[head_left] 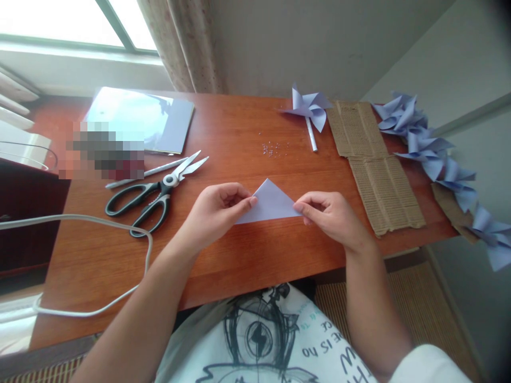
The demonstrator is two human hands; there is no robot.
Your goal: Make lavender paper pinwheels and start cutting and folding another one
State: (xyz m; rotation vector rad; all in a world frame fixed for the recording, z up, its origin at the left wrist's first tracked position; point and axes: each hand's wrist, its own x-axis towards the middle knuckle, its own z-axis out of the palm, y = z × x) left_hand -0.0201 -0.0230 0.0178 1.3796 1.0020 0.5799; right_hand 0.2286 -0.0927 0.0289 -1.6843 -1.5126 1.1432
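Note:
A pale lilac sheet of paper (271, 202), folded into a triangle with its point away from me, lies on the reddish wooden table (239, 255). My left hand (217, 213) pinches its left corner between thumb and fingers. My right hand (331, 215) pinches the right corner. Both hands rest low over the table near its front edge.
Black-handled scissors (154, 197) and a white stick (146, 173) lie to the left, beside a stack of lilac paper (139, 119). A finished pinwheel (309, 109) and corrugated cardboard (377, 170) sit to the right, with several more pinwheels (435, 151) along the right edge. A white cable (96, 223) loops at left.

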